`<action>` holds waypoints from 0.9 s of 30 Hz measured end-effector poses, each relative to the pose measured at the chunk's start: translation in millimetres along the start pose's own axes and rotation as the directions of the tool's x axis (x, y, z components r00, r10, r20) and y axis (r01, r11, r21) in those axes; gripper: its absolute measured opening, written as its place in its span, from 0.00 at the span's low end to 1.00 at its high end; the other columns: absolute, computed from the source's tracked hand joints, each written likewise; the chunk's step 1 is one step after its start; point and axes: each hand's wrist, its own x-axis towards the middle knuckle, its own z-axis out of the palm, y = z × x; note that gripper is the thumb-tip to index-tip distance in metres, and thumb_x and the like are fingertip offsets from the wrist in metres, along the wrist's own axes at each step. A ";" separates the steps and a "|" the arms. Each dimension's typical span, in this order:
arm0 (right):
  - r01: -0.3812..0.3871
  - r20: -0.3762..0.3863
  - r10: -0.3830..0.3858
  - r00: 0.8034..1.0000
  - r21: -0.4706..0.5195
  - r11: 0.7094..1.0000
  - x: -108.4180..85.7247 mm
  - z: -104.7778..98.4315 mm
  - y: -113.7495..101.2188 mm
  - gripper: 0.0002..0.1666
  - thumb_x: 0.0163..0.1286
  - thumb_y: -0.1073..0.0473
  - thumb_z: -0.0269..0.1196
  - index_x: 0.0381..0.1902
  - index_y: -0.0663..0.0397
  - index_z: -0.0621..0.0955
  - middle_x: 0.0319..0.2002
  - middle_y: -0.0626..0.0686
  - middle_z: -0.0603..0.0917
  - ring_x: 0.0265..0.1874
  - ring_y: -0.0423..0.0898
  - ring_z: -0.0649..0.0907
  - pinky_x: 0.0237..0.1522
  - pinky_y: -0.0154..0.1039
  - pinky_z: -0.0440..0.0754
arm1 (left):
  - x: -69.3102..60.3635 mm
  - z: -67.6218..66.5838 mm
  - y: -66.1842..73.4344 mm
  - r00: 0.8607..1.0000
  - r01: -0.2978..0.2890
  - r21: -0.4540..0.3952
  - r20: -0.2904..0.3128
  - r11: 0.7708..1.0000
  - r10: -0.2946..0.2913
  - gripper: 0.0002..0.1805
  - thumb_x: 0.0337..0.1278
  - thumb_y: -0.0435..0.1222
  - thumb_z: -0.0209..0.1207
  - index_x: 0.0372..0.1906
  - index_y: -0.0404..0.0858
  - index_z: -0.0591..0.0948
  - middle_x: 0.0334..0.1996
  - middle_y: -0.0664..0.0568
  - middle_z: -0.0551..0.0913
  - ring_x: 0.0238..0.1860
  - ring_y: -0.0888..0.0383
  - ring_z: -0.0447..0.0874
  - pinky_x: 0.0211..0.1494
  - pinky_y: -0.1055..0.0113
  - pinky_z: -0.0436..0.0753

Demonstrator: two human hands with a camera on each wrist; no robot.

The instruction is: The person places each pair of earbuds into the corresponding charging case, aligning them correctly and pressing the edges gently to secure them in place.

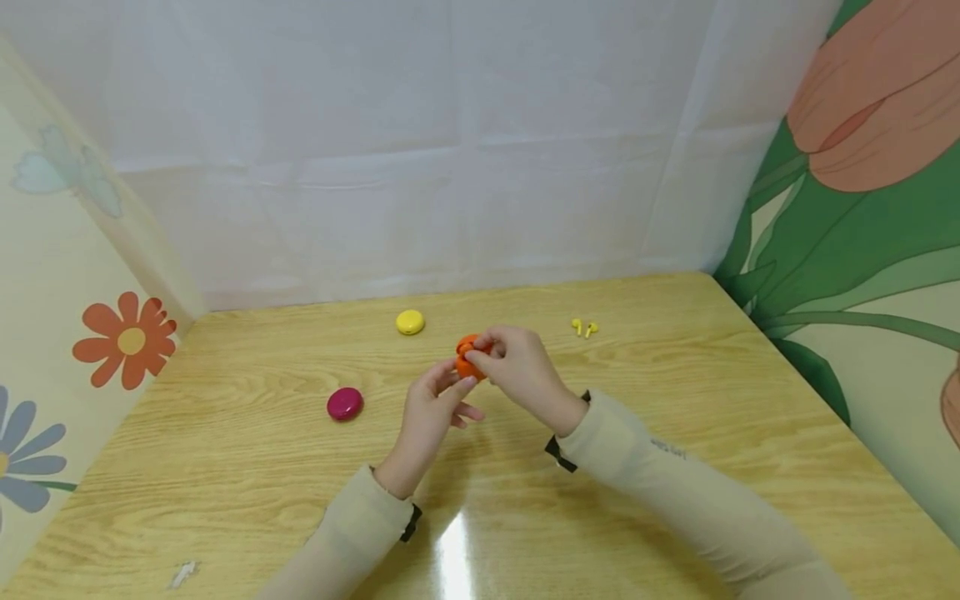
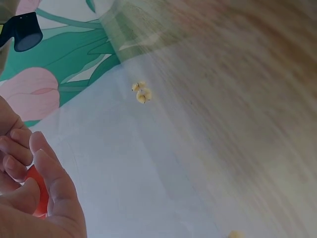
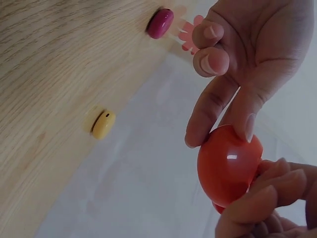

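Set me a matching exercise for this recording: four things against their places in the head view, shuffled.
Things
1. Pink case
2. Orange case
3. Yellow earbuds
4. Yellow case

Places
A. On the table, to the right of both hands
B. Toward the table's back edge, left of the orange case
C. Held between the left hand and right hand
D. Farthest left of the four

Pairs: 1-D, 2-C, 3-A, 4-B

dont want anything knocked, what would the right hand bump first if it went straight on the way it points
The right hand would most likely meet the orange case first: it sits in that line, held by the left hand. Exact depth there is hard to judge.
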 end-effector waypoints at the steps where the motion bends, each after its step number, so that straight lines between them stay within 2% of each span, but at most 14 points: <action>1: 0.007 -0.006 -0.007 1.000 0.010 1.000 -0.3 0.2 0.3 0.04 0.65 0.66 0.66 0.34 0.64 0.83 0.17 0.50 0.75 0.15 0.41 0.70 0.19 0.32 0.71 | 0.0 0.1 0.1 1.000 0.000 -0.001 0.001 1.000 0.000 0.19 0.68 0.29 0.55 0.61 0.27 0.73 0.48 0.37 0.82 0.19 0.65 0.83 0.21 0.75 0.76; 6: 0.064 -0.020 -0.063 0.998 0.052 0.997 -0.1 -0.1 2.4 0.05 0.65 0.67 0.66 0.38 0.64 0.84 0.17 0.51 0.77 0.15 0.42 0.70 0.19 0.33 0.72 | -0.1 0.6 0.5 1.000 -0.005 -0.003 0.007 1.000 0.005 0.19 0.68 0.29 0.55 0.61 0.27 0.74 0.48 0.36 0.82 0.19 0.65 0.83 0.21 0.75 0.76; 14: 0.144 -0.012 -0.144 0.990 0.007 0.990 -0.1 -0.9 4.8 0.06 0.64 0.69 0.66 0.39 0.64 0.85 0.26 0.53 0.83 0.18 0.42 0.71 0.21 0.33 0.72 | -0.1 0.7 0.2 1.000 -0.004 -0.003 0.004 1.000 0.004 0.18 0.68 0.29 0.55 0.60 0.27 0.74 0.47 0.37 0.82 0.19 0.65 0.82 0.21 0.76 0.76; 18: 0.155 -0.004 -0.155 0.988 -0.006 0.988 -0.8 -1.2 5.2 0.05 0.64 0.70 0.65 0.38 0.64 0.85 0.32 0.55 0.86 0.21 0.42 0.76 0.25 0.34 0.77 | -0.8 0.8 0.7 1.000 -0.007 -0.004 0.005 1.000 0.007 0.18 0.68 0.29 0.55 0.60 0.26 0.74 0.47 0.37 0.83 0.18 0.66 0.82 0.21 0.76 0.76; 22: 0.144 0.002 -0.144 0.990 -0.012 0.990 -1.2 -1.5 5.2 0.03 0.64 0.70 0.65 0.35 0.63 0.85 0.32 0.55 0.86 0.24 0.43 0.78 0.28 0.36 0.80 | -1.2 0.1 1.0 1.000 -0.004 -0.005 0.004 1.000 0.004 0.19 0.69 0.29 0.54 0.61 0.26 0.73 0.47 0.37 0.82 0.19 0.66 0.82 0.21 0.76 0.76; 27: 0.120 -0.010 -0.120 0.993 -0.006 0.993 -1.6 -3.0 5.1 0.03 0.65 0.69 0.65 0.35 0.64 0.85 0.29 0.55 0.85 0.22 0.43 0.77 0.26 0.35 0.78 | -1.2 -0.8 1.4 1.000 0.006 -0.004 0.007 1.000 -0.006 0.19 0.69 0.30 0.54 0.61 0.27 0.73 0.48 0.38 0.82 0.19 0.65 0.83 0.22 0.75 0.76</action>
